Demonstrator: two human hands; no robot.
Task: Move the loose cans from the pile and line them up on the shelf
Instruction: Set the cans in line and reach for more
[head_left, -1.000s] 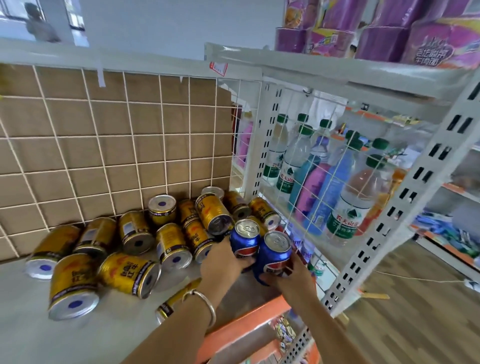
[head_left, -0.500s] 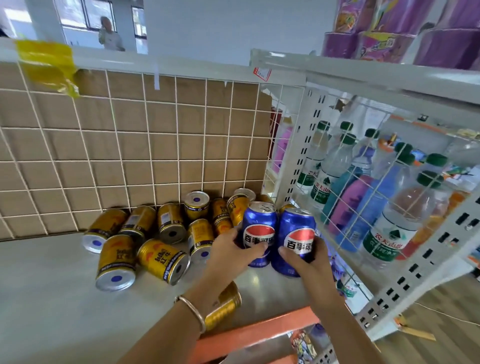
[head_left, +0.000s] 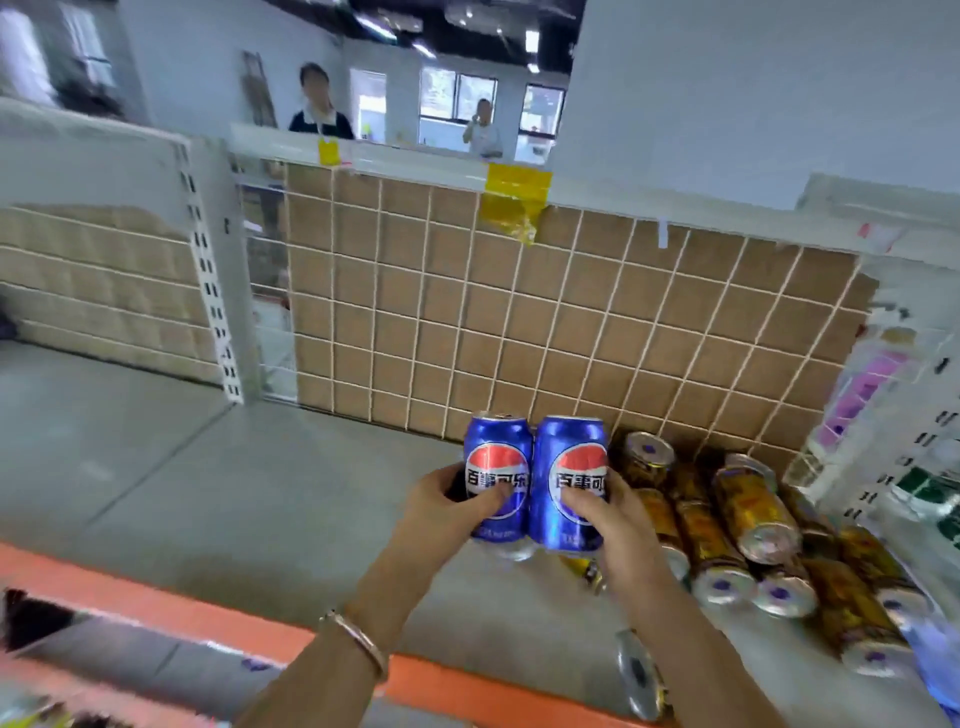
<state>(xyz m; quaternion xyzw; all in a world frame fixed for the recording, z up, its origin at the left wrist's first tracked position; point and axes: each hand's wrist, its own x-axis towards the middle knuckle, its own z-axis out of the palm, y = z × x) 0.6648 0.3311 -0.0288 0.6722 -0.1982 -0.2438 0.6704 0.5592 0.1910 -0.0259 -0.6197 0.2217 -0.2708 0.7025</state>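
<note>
Head view showed two upright blue cans held side by side, touching, just above the grey shelf (head_left: 234, 499). The left hand (head_left: 441, 512) had its fingers (head_left: 491, 501) wrapped around the left blue can (head_left: 497, 467), thumb across the label, and a bracelet (head_left: 358, 642) sat on that wrist. The right hand (head_left: 621, 525) gripped the right blue can (head_left: 569, 467) the same way, its thumb lying over the red and white logo. Just to the right of the hands lay the pile of gold cans (head_left: 748, 514), most of them on their sides with silver ends facing the camera, heaped in the corner against the brown gridded back panel (head_left: 519, 322). One more gold can (head_left: 641, 675) lay apart from the heap near the orange front edge (head_left: 156, 608) of the shelf, below the right forearm. Yellow tape (head_left: 511, 200) hung from the top of the back panel. Beyond the shelving two people (head_left: 319, 104) stood in the blurred background.
</note>
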